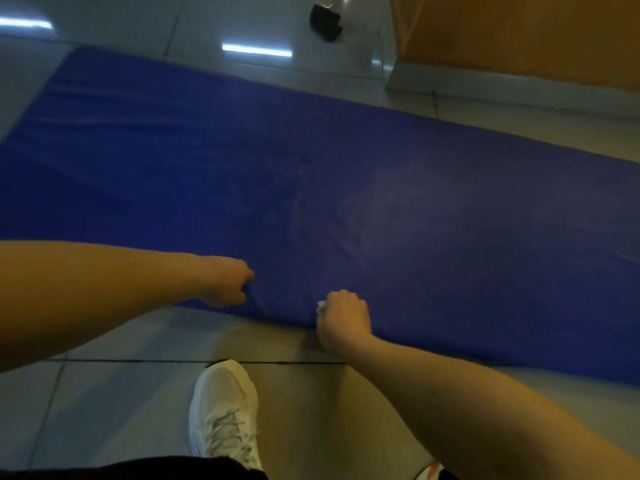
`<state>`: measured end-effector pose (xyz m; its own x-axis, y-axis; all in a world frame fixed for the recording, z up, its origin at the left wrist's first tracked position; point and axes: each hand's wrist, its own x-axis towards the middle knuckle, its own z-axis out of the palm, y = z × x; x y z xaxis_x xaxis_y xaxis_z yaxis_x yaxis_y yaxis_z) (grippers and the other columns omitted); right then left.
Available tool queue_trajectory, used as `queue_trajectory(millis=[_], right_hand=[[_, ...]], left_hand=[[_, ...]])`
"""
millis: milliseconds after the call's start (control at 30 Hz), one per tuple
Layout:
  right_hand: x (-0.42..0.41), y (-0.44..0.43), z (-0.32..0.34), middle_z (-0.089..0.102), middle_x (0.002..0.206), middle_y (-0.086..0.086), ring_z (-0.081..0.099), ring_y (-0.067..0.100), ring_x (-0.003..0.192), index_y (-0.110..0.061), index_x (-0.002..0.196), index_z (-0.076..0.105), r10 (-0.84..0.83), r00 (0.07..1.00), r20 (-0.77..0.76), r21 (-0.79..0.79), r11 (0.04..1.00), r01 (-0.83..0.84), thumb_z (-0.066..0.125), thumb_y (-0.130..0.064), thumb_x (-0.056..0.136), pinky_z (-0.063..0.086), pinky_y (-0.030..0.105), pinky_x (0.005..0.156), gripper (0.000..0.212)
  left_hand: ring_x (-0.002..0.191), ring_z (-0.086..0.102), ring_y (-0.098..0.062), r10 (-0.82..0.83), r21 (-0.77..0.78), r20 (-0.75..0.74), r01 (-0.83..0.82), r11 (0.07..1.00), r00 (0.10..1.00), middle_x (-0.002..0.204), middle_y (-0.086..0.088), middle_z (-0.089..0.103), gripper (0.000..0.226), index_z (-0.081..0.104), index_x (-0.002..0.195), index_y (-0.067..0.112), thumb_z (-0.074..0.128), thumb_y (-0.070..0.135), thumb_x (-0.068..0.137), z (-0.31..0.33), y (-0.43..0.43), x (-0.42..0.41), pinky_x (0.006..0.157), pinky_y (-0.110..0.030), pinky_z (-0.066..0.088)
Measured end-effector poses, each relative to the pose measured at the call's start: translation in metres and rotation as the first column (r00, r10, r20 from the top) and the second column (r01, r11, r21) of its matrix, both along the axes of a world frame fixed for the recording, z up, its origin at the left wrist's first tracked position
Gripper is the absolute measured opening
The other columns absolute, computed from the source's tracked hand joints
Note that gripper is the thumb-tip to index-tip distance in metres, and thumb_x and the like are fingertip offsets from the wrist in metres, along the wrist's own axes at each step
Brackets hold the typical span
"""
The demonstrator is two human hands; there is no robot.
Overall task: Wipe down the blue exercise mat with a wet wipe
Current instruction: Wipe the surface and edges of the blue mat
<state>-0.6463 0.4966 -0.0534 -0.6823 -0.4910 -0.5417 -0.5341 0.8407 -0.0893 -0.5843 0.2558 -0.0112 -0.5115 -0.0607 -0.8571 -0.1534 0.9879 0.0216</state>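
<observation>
The blue exercise mat [346, 174] lies flat on the tiled floor and runs across the whole view. My right hand [343, 318] sits at the mat's near edge with its fingers curled round a small white wet wipe [321, 305], of which only a corner shows. My left hand [227, 282] rests on the near edge of the mat a little to the left, fingers curled under against the fabric; whether it grips the mat is hidden. A paler, hazy patch marks the mat's middle right.
My white sneaker [225, 414] stands on the floor tiles just in front of the mat. A black object [325, 22] lies on the floor beyond the mat. An orange wall with a pale base [519, 84] stands at the far right.
</observation>
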Motion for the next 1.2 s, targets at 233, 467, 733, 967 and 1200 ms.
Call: queue_trajectory(millis=[233, 467, 733, 967, 1200], right_hand=[[0.028, -0.058, -0.004, 0.057, 0.115, 0.007, 0.051, 0.026, 0.106, -0.015, 0.115, 0.058, 0.277, 0.956, 0.092, -0.165, 0.951, -0.260, 0.048, -0.034, 0.102, 0.039, 0.042, 0.094, 0.026], [-0.016, 0.002, 0.015, 0.058, 0.110, 0.008, 0.052, 0.029, 0.102, -0.016, 0.101, 0.059, 0.216, 0.966, 0.141, 0.124, 0.964, -0.233, 0.044, -0.022, 0.091, 0.039, 0.043, 0.097, 0.019], [-0.072, 0.025, 0.096, 0.065, 0.087, 0.000, 0.060, 0.015, 0.082, -0.012, 0.098, 0.072, -0.138, 0.911, 0.389, -0.134, 0.970, 0.204, 0.064, -0.032, 0.096, 0.046, 0.024, 0.066, 0.021], [-0.122, 0.039, 0.193, 0.071, 0.097, 0.003, 0.068, 0.015, 0.085, -0.014, 0.112, 0.070, -0.244, 0.831, 0.499, -0.270, 0.868, 0.417, 0.069, -0.036, 0.095, 0.051, 0.023, 0.061, 0.029], [-0.125, 0.070, 0.195, 0.075, 0.098, 0.008, 0.072, 0.013, 0.078, -0.012, 0.111, 0.072, -0.322, 0.687, 0.651, -0.270, 0.748, 0.606, 0.065, -0.040, 0.097, 0.060, 0.026, 0.066, 0.033]], left_hand=[[0.118, 0.056, -0.025, -0.007, 0.009, 0.015, 0.007, 1.000, 1.000, 0.144, -0.003, 0.044, 0.049, 0.046, 0.144, 0.023, 0.050, 0.041, 0.099, -0.003, -0.002, 0.002, 0.100, -0.043, 0.051], [0.126, 0.052, -0.026, 0.017, 0.019, 0.047, -0.018, 1.000, 0.999, 0.150, -0.004, 0.041, 0.056, 0.038, 0.151, 0.022, 0.050, 0.040, 0.100, 0.011, 0.007, 0.005, 0.104, -0.042, 0.049], [0.149, 0.027, -0.021, 0.172, 0.348, -0.151, -0.110, 0.931, 0.974, 0.165, 0.002, 0.018, 0.095, 0.018, 0.160, 0.022, 0.073, 0.049, 0.087, 0.060, 0.067, -0.038, 0.119, -0.036, 0.030], [0.106, 0.067, -0.014, 0.559, 0.741, -0.149, -0.283, 0.609, 0.815, 0.114, 0.004, 0.071, 0.044, 0.067, 0.123, 0.022, 0.076, 0.045, 0.086, 0.108, 0.119, -0.074, 0.099, -0.036, 0.054], [0.102, 0.070, -0.020, 0.725, 0.798, -0.050, -0.409, 0.442, 0.687, 0.108, -0.004, 0.072, 0.030, 0.070, 0.112, 0.016, 0.075, 0.035, 0.089, 0.115, 0.121, -0.071, 0.091, -0.039, 0.059]])
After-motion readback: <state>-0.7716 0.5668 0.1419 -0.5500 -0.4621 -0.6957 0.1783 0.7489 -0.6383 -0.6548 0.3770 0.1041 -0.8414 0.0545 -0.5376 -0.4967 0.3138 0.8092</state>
